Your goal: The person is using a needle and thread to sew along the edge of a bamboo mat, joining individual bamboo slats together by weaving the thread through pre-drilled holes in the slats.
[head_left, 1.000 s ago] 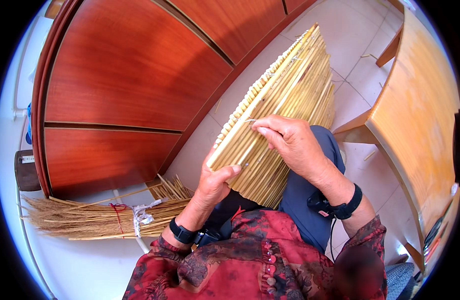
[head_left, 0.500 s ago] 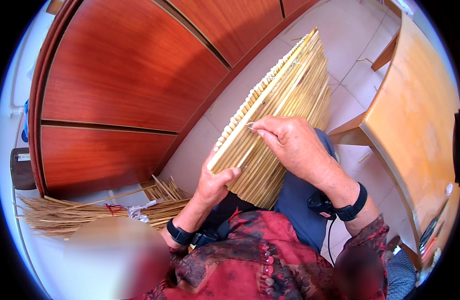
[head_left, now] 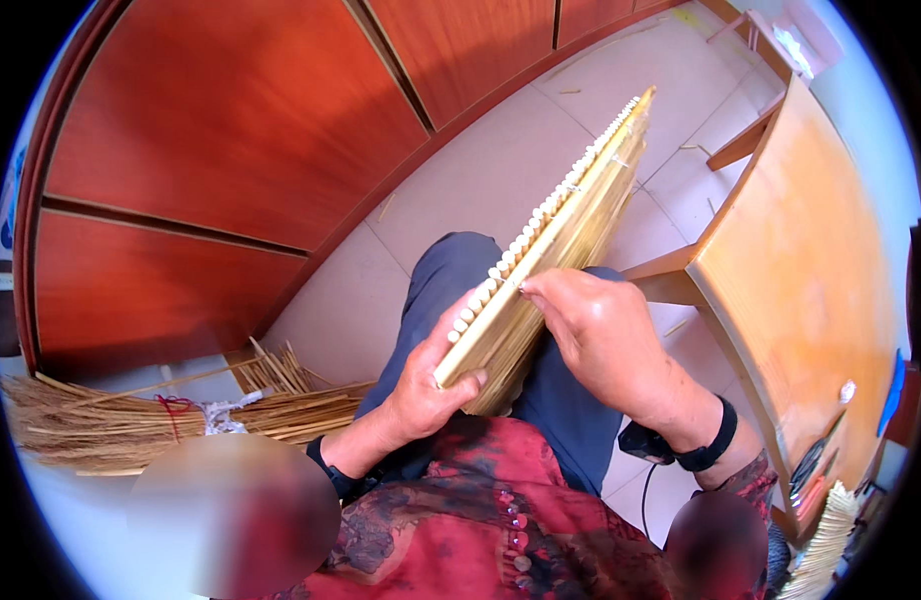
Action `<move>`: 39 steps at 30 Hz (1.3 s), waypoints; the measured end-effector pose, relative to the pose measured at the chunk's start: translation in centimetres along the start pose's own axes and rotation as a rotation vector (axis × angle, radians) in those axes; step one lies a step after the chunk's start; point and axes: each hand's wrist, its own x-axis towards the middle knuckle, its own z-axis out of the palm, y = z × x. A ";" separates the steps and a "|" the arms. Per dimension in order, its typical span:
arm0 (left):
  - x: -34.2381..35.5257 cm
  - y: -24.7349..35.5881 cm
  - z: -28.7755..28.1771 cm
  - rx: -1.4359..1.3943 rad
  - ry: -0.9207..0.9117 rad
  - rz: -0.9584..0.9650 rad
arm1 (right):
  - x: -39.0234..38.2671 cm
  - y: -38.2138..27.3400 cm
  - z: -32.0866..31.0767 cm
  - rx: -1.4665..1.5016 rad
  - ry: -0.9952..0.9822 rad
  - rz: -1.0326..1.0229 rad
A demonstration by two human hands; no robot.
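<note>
A mat of pale yellow stalks, bound side by side with a row of round cut ends along one edge, slants up and away from me above my blue-grey trouser legs. My left hand grips its near lower corner, thumb on the face and fingers round the edge. My right hand is closed in a pinch against the mat's face, a little below the middle, beside one of the thin white ties. What is between those fingertips is too small to make out.
A bundle of brushy dried stalks tied with red and white lies at lower left. Red wooden cabinet doors line the back left. A light wooden table at right holds small tools. Stray bits lie on the tiled floor.
The mat has turned more edge-on and sits lower and further right in view, uncovering my left knee. Both hands have moved down with it; my left hand still grips the corner.
</note>
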 end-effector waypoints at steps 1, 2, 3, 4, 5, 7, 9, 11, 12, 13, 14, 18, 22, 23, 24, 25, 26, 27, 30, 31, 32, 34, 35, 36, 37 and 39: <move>-0.1 -0.2 0.3 -0.019 0.011 0.005 | -0.7 0.0 -0.1 0.046 0.031 -0.004; 0.0 -0.3 0.5 0.058 -0.051 0.094 | -1.3 0.1 -0.2 0.092 0.061 -0.007; 0.0 -0.4 0.7 0.128 -0.116 0.180 | -1.8 0.0 -0.3 0.077 0.038 -0.003; -0.1 -0.2 0.9 0.140 -0.131 0.190 | -2.3 -0.1 -0.4 0.106 0.039 0.020; -0.1 -0.4 1.3 0.113 -0.122 0.191 | -2.7 -0.2 -0.6 0.134 0.040 0.044; -0.2 -1.0 2.0 0.176 -0.162 0.342 | -3.6 0.0 -1.0 0.192 -0.021 0.097; -0.1 -1.4 2.4 0.173 -0.176 0.371 | -4.5 -0.1 -1.6 0.252 -0.081 0.151; -0.2 -1.9 2.9 0.159 -0.223 0.380 | -5.3 -0.2 -2.2 0.335 -0.147 0.303; -0.3 -1.9 2.9 0.180 -0.271 0.370 | -6.2 0.2 -2.3 0.313 -0.149 0.283; -0.4 -2.1 3.3 0.154 -0.257 0.371 | -6.8 0.2 -2.4 0.296 -0.172 0.290; -0.4 -2.3 3.7 0.195 -0.270 0.378 | -7.1 0.1 -2.7 0.324 -0.166 0.370; -0.6 -3.9 4.3 0.228 -0.252 0.402 | -7.8 1.0 -2.5 0.336 -0.194 0.495; -0.9 -4.6 4.3 0.203 -0.236 0.411 | -7.8 2.2 -1.9 0.260 -0.194 0.383; -1.1 -4.6 4.2 0.199 -0.241 0.409 | -7.9 2.4 -1.8 0.263 -0.210 0.384; -1.1 -4.6 4.1 0.192 -0.231 0.398 | -8.2 2.5 -1.8 0.249 -0.198 0.358; -1.2 -4.6 4.1 0.161 -0.245 0.381 | -8.4 2.6 -1.7 0.236 -0.185 0.332; -1.2 -4.6 4.0 0.129 -0.260 0.364 | -8.2 2.7 -1.7 0.240 -0.200 0.334; -1.2 -4.6 3.9 0.125 -0.252 0.356 | -7.8 2.7 -1.8 0.230 -0.202 0.314; -1.3 -4.4 3.6 0.131 -0.253 0.360 | -7.8 2.8 -1.7 0.286 -0.208 0.352; -1.2 -4.1 3.4 0.186 -0.252 0.359 | -7.9 2.8 -1.7 0.347 -0.202 0.409; -1.3 -3.9 3.3 0.240 -0.252 0.357 | -7.7 2.7 -1.6 0.352 -0.206 0.410; -1.3 -4.4 3.4 0.209 -0.232 0.365 | -7.1 2.6 -1.6 0.296 -0.197 0.334; -1.3 -4.6 3.5 0.176 -0.219 0.377 | -6.9 2.6 -1.6 0.299 -0.203 0.332; -1.3 -4.7 3.5 0.176 -0.215 0.374 | -6.9 2.7 -1.5 0.234 -0.183 0.234; -1.3 -4.8 3.5 0.178 -0.218 0.382 | -6.8 2.8 -1.5 0.170 -0.163 0.135; -1.3 -4.9 3.5 0.179 -0.217 0.387 | -6.4 3.0 -1.5 0.145 -0.176 0.101</move>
